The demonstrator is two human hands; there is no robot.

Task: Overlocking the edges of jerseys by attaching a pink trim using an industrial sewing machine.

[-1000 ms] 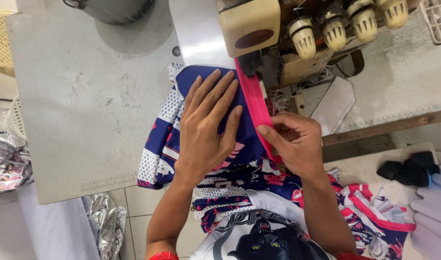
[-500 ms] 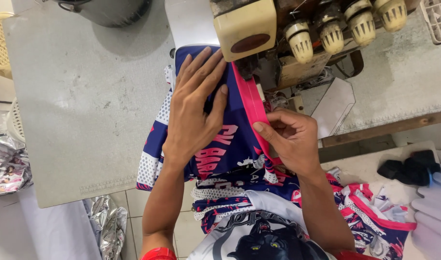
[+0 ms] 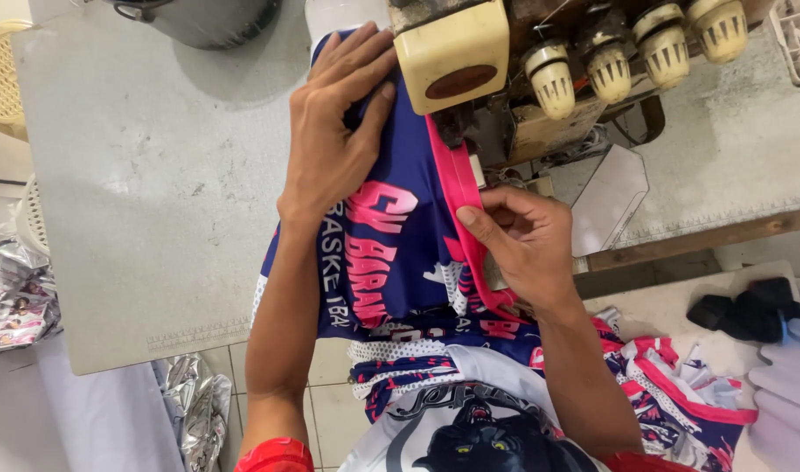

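- The blue jersey (image 3: 400, 236) has been fed further under the sewing machine (image 3: 452, 52) on the grey table (image 3: 155, 201).
- The left hand (image 3: 334, 131), fingers spread flat, has been moved up to the machine head.
- The pink trim (image 3: 461, 197) is pinched by the right hand (image 3: 527, 240); stitching appears under way.

Head view, steeply down, close

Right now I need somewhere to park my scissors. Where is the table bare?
The grey tabletop is bare left of the left hand, below the dark pot. Around the sewing machine, blue jersey and right hand it is crowded.
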